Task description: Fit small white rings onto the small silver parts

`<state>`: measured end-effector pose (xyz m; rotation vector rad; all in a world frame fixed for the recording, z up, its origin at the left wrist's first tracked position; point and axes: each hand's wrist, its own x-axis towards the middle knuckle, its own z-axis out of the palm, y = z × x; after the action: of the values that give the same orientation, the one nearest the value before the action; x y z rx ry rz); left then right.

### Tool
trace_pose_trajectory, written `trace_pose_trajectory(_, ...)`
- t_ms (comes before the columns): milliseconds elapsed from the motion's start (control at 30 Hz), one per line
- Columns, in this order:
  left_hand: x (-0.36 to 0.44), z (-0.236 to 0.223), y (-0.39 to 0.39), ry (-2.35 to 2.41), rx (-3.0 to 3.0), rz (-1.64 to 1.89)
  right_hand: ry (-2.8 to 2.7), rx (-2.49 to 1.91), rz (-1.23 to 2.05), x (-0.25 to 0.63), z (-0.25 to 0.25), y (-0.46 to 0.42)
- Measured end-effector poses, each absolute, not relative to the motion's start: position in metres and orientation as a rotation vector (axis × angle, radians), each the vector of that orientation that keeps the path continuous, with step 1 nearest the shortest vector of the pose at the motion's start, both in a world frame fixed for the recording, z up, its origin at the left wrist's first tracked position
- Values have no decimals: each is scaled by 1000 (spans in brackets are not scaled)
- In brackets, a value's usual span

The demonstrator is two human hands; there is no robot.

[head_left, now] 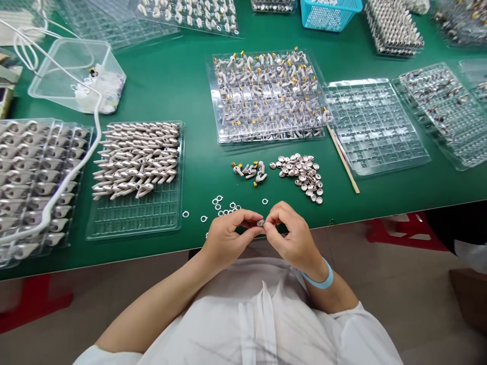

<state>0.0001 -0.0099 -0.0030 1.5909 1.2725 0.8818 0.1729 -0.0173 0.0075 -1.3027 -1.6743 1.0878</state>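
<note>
Just over the table's front edge, my left hand (231,232) and my right hand (292,234) meet fingertip to fingertip. Between them is a small round metallic cap (261,223), pinched by the left thumb and fingers. The right thumb and forefinger close against its other side; whether they grip another small piece is hidden. Thin white rings (233,205) lie scattered beside my left hand, and one loose ring (265,202) sits above the fingertips. Beyond the hands are a pile of small round metallic caps (304,172) and several white curved pieces with yellow tabs (250,170).
A transparent tray (266,96) of curved pieces stands ahead, with another transparent tray (380,126) and a thin wooden stick (344,161) to its right. At left are stacked metallic stems (139,157), a plastic tub (79,76) and a white cable (72,177). A blue basket (330,17) stands behind.
</note>
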Motion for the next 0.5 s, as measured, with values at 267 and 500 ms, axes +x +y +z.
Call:
trace_pose_trajectory(267, 0, -4, -9, 1264, 1740, 892, -1738, -1308, 1148, 176, 12, -15)
trace_pose_trajectory(500, 1, -9, -10, 1210, 1918, 1027, -1720, -1333, 1161, 176, 11, -14)
